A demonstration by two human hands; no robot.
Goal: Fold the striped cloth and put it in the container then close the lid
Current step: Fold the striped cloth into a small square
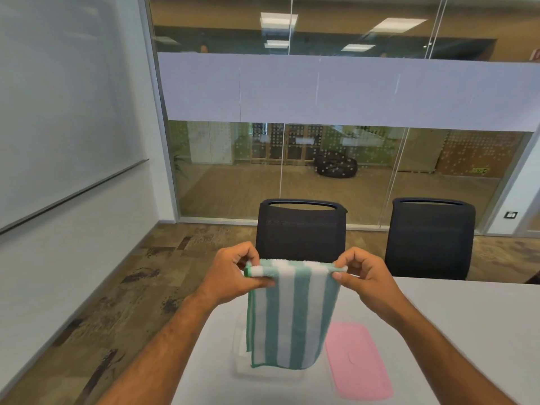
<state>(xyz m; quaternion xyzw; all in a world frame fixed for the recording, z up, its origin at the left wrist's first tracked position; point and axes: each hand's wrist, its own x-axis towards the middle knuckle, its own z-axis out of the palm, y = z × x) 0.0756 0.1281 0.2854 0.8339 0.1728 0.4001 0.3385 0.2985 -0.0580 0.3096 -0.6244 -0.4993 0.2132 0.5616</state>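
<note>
The striped cloth (292, 314) is held up over the white table (455, 323), its top corners pinched by the left hand (233, 273) and the right hand (366, 279). It hangs folded in front of a clear container (242, 363), whose contents cannot be told. The pink lid (358, 361) lies just right of it, off the container.

No text, label, brand or number can be read anywhere. A small green sign (480, 171) shows far right beyond the glass wall (350, 89), but its marking is too small to make out.
</note>
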